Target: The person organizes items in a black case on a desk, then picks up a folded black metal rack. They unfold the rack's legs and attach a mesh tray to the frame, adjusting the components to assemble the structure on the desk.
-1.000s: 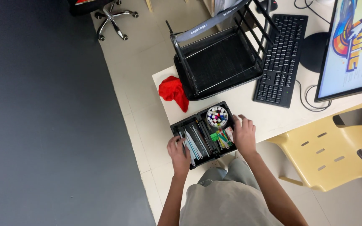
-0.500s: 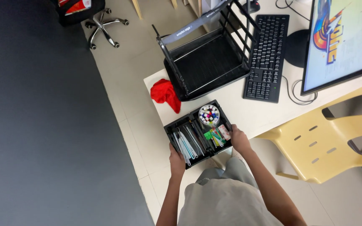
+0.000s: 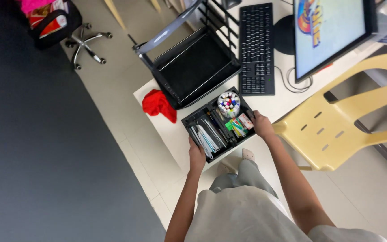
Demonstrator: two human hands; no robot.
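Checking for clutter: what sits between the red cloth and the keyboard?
In the head view, the empty black wire tray lies between the red cloth and the keyboard.

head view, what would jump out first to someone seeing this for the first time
Both hands grip a black organizer tray at the white desk's near edge: left hand on its near-left end, right hand on its right. A cup of coloured markers stands inside. A red cloth lies left, a yellow chair right.

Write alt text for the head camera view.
A person's left hand and right hand grip the two ends of a black stationery tray at the edge of a white desk, beside a red cloth, keyboard and yellow chair.
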